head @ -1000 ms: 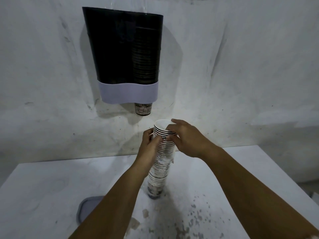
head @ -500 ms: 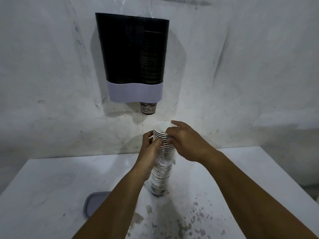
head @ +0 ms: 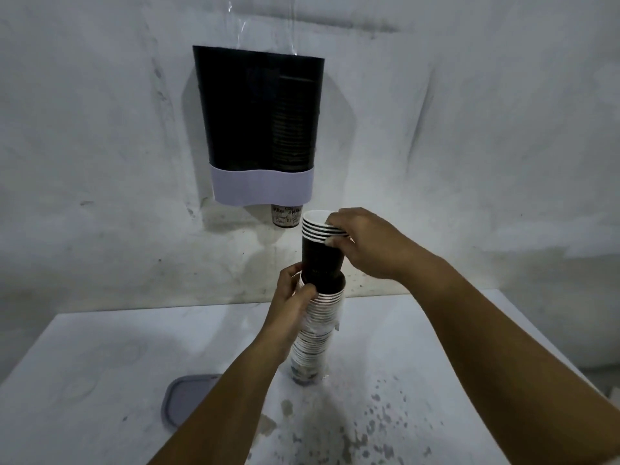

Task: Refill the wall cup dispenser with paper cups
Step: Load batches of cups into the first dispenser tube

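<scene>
Above bench (head: 84,380), head view: right hand (head: 372,245) pinches small batch of cups (head: 322,245) by rims, bottom cup half out of tall stack (head: 315,333). Left hand (head: 292,295) wraps stack top, steadying it. Risk: nested cups stick, stack lifts or tips on bench; pinch on rims may slip, batch drops. Both grips clenched on cups, none released. Dispenser (head: 258,125) on wall above, one cup (head: 285,217) poking from bottom. Grey lid (head: 184,402) on bench, left.

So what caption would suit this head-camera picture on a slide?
Right hand lifts a few nested paper cups off the tall stack steadied by the left hand, below the wall dispenser.
</scene>
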